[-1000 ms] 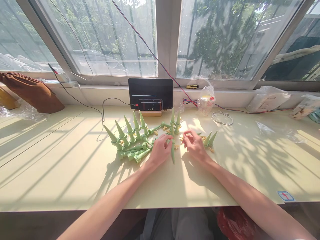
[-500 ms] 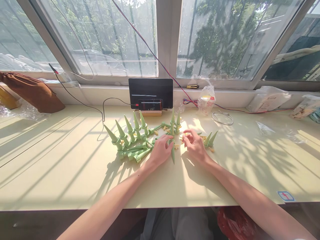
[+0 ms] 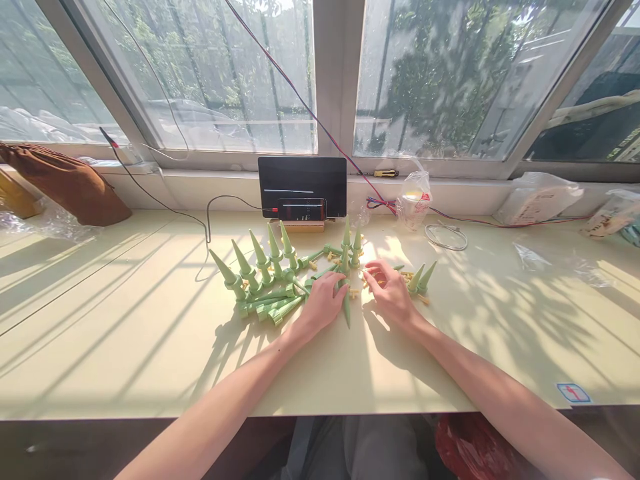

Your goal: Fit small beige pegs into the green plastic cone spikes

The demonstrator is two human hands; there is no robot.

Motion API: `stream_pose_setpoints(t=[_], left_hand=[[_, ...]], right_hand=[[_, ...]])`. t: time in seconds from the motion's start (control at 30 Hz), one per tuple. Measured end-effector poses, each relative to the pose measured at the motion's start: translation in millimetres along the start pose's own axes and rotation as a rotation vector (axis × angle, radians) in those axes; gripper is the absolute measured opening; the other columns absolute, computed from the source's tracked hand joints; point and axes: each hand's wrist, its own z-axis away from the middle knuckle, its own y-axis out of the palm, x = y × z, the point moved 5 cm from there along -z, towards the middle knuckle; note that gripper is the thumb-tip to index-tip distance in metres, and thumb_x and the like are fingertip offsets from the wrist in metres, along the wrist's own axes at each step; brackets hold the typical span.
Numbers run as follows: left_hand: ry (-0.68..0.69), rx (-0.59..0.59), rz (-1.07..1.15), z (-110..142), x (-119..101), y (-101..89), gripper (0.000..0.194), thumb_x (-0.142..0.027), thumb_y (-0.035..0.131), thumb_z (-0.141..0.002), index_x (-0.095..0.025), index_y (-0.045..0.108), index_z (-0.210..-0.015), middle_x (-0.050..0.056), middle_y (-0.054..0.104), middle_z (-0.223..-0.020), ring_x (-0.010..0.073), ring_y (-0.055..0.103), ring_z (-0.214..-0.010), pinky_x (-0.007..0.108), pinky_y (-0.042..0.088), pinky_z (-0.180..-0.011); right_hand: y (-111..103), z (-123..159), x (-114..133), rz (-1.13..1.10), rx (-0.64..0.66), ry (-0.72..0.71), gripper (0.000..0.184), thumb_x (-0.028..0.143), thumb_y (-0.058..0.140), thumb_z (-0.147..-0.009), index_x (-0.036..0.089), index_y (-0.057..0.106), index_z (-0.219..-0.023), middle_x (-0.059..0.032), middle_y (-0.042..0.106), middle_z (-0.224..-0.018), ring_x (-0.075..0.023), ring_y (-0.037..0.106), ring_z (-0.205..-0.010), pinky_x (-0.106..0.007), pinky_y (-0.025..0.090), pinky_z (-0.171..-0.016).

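My left hand [image 3: 326, 299] is closed around a green plant-watering spike [image 3: 347, 310], whose tip points toward me. Just right of it, my right hand [image 3: 392, 295] hovers low with curled fingers, thumb and fingertips close together; what they pinch is too small to make out. Small yellow valve pieces [image 3: 408, 275] lie around and behind those fingers. To the left, several green spikes [image 3: 262, 262] stand point up in a slanted row. Long green spike parts [image 3: 283, 310] lie in a pile in front of them, partly hidden by the left hand.
Two upright spikes [image 3: 425, 279] stand right of my right hand, two more [image 3: 356, 250] behind my hands. A tablet [image 3: 303, 180] and phone [image 3: 301, 209] lean on a stand at the window. A plastic-wrapped cup [image 3: 415, 200] and coiled white cable [image 3: 446, 237] lie back right.
The view has shifted very slightly. Both hands stay almost in place, with the left fingers moving a little around the watering spike.
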Motion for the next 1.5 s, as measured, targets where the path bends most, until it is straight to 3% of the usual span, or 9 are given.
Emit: stream_pose_setpoints(t=[0.43,0.77,0.9,1.13,1.3,1.5], left_hand=[[-0.029,0.026,0.036,-0.8,-1.3,-0.7,0.015,-0.027,0.047,-0.093,-0.018,0.059,-0.093,0.003,0.064,-0.085,0.0163,0.058,-0.055,0.033,0.047,-0.067],[-0.074,0.063,0.163,2.4,-4.7,-1.1,0.016,-0.032,0.043,-0.096,-0.021,0.054,-0.098,-0.004,0.055,-0.061,0.016,0.056,-0.044,0.031,0.046,-0.059],[-0.094,0.088,0.232,3.8,-5.5,-0.2,0.018,-0.036,0.041,-0.096,-0.022,0.052,-0.101,-0.004,0.056,-0.06,0.0159,0.056,-0.042,0.029,0.046,-0.054],[-0.041,0.061,0.304,2.1,-12.3,-3.1,0.017,-0.035,0.044,-0.095,-0.021,0.053,-0.099,0.0,0.061,-0.071,0.0184,0.066,-0.061,0.028,0.048,-0.058],[-0.1,0.095,0.462,2.9,-13.7,-1.3,0.023,-0.042,0.054,-0.09,-0.021,0.054,-0.097,0.001,0.065,-0.072,0.0201,0.069,-0.063,0.03,0.051,-0.061],[-0.129,0.088,0.473,4.2,-9.0,-1.0,0.031,-0.041,0.068,-0.081,-0.021,0.055,-0.1,-0.001,0.066,-0.067,0.0205,0.07,-0.064,0.031,0.052,-0.064]], right_hand=[[-0.3,-0.4,-2.0,0.014,-0.019,0.013,0.021,0.039,0.057,-0.09,0.021,0.06,-0.1,-0.006,0.067,-0.092,-0.0179,0.065,-0.07,-0.03,0.051,-0.062],[-1.5,-0.5,1.3,0.017,-0.013,0.009,0.018,0.038,0.053,-0.092,0.021,0.06,-0.097,-0.0067,0.067,-0.093,-0.0202,0.065,-0.075,-0.031,0.052,-0.064],[-0.8,-1.2,-0.7,0.021,-0.019,0.007,0.019,0.038,0.052,-0.093,0.021,0.06,-0.097,-0.0058,0.068,-0.09,-0.0189,0.065,-0.072,-0.03,0.051,-0.064],[0.4,-1.6,-1.9,0.015,-0.023,-0.022,0.023,0.041,0.051,-0.094,0.021,0.061,-0.096,-0.0058,0.068,-0.088,-0.018,0.065,-0.07,-0.028,0.05,-0.061],[-1.2,-0.7,1.6,-0.012,-0.017,-0.026,0.024,0.042,0.052,-0.094,0.021,0.063,-0.096,-0.006,0.068,-0.088,-0.0183,0.064,-0.071,-0.029,0.05,-0.062],[-1.1,0.3,3.1,-0.039,-0.021,-0.006,0.026,0.044,0.052,-0.093,0.021,0.063,-0.096,-0.0063,0.067,-0.092,-0.017,0.062,-0.068,-0.029,0.05,-0.061]])
